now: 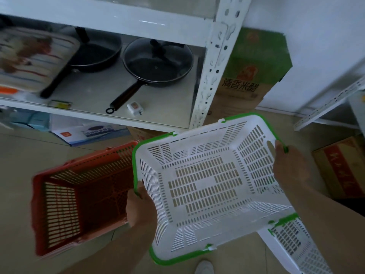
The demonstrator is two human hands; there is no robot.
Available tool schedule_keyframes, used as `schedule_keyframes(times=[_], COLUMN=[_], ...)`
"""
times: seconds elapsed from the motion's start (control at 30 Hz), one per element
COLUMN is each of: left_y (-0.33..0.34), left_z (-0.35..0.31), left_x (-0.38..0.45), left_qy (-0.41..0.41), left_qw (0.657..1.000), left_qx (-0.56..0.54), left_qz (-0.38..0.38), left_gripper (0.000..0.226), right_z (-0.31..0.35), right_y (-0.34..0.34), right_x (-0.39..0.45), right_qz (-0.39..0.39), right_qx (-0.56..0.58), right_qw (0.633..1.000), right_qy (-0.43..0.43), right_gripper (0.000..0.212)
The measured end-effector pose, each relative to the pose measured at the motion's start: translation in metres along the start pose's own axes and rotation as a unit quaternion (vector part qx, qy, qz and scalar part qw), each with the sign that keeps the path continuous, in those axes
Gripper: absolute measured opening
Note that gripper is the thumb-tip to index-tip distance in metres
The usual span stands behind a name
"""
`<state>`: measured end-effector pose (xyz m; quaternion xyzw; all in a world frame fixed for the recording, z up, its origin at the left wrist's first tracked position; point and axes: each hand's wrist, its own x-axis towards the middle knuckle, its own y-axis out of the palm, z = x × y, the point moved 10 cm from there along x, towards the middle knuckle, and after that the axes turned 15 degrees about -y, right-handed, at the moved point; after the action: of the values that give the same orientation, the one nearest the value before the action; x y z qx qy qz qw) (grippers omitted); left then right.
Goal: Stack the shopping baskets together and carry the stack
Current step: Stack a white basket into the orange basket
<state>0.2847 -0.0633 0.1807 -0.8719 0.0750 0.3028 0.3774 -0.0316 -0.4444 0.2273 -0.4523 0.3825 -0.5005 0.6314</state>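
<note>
**Both hands closed on the white basket's rim**

The left hand [139, 206] grips the green-edged left rim of the white basket [205, 184], fingers curled over the edge. The right hand [289, 167] clasps the opposite rim, thumb hooked inside. The basket hangs tilted above the floor, its open top toward the camera. A red basket [79, 196] sits on the floor just left of it; another white basket [296, 246] lies at lower right.

Floor [25, 155]: pale beige tiles
Wall [316, 14]: plain white
Shelving [215, 62]: white metal, two pans [158, 62]
Corner: cardboard boxes [254, 72]
</note>
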Motion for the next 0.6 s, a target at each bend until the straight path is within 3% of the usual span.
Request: schedule_keyframes(times=[0.13, 0.43, 0.6], left_y=[-0.045, -0.150, -0.208], left_z=[0.007, 0.018, 0.026], left_x=[0.022, 0.081, 0.122], left_qy=[-0.005, -0.008, 0.000], left_qw=[1.000, 0.996, 0.994], left_qx=[-0.022, -0.091, -0.104], left_qz=[0.014, 0.001, -0.033], left_gripper=[0.046, 0.049, 0.035], right_z=[0.054, 0.171, 0.231], right_y=[-0.022, -0.016, 0.017], right_x=[-0.012, -0.054, -0.083], right_qz=[-0.032, -0.088, -0.074], right_qx=[-0.101, -0.035, -0.003], right_qw=[0.993, 0.990, 0.989], right_qy=[-0.051, -0.106, -0.125], right_gripper=[0.067, 0.068, 0.067])
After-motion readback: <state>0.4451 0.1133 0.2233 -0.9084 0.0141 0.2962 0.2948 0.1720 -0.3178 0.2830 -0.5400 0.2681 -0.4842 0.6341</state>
